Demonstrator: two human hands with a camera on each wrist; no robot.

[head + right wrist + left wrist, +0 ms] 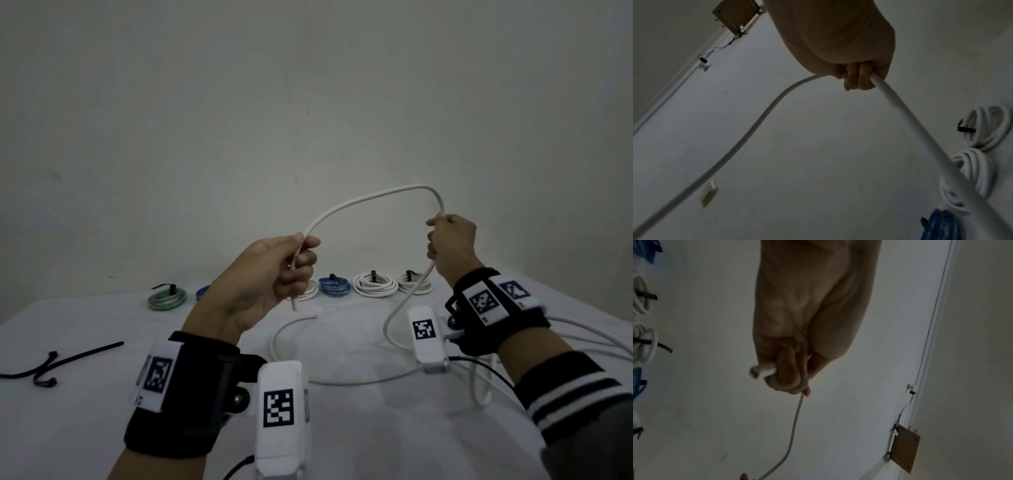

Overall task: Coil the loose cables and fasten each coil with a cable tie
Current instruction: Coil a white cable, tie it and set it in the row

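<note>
**First loop going up on the white cable**

I have my left hand [274,270] curled round the white cable [363,198] just short of its cut end, which pokes out below my fist. My right hand [452,240] is closed round the same cable further along. Between the two fists the cable arches up in the air above the table [102,428]; below my right hand it drops, curls on the white cloth and runs off toward my right forearm. I judge this hold is there to set the size of the first turn: the left hand anchors the end while the right feeds slack toward it.

The finished work sits along the far edge by the wall: a green coil [168,298], a blue coil [335,287] and two white coils [375,284], each with a black tie on it. A further blue coil and a white one are half hidden behind my left hand. Loose black cable ties [61,359] lie at the left, well apart from both hands, so I will have to reach across for one once the coil is made.

Open room is good in the middle of the table, under the arch. The tight side is my right: more white cable lies under that forearm near the table's right edge, and I think it could snag on the wrist rig as I draw it in.
</note>
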